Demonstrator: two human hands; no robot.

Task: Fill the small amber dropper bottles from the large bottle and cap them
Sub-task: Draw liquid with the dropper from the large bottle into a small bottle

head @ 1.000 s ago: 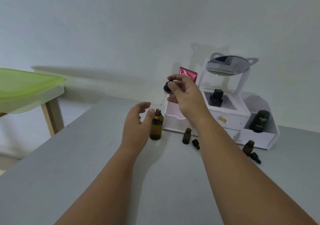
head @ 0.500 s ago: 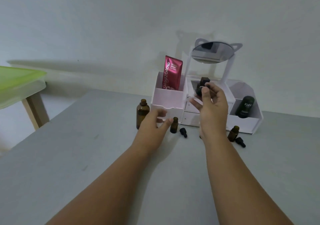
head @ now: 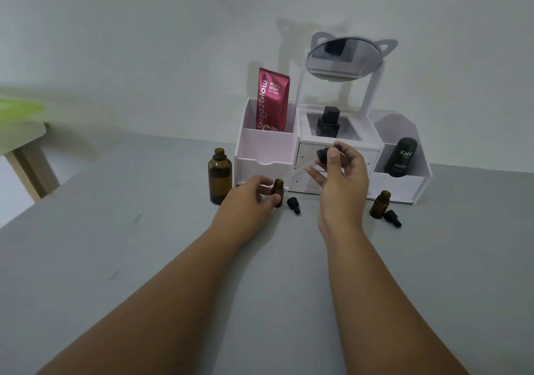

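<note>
Head view listed: small amber bottle (head: pixel 278 193), upright on table (head: pixel 144 259) beside large bottle (head: pixel 220 176), probably light, fragile glass, gripped round its body by left hand (head: pixel 245 201); right hand (head: pixel 342 182) pinched dropper (head: pixel 323 155) at its black cap.

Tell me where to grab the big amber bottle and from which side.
Wrap the straight body of the big amber bottle at mid-height, not the narrow neck. Come from its near left side: the white organizer stands close on its right. It is upright and uncapped, so keep it level.
</note>
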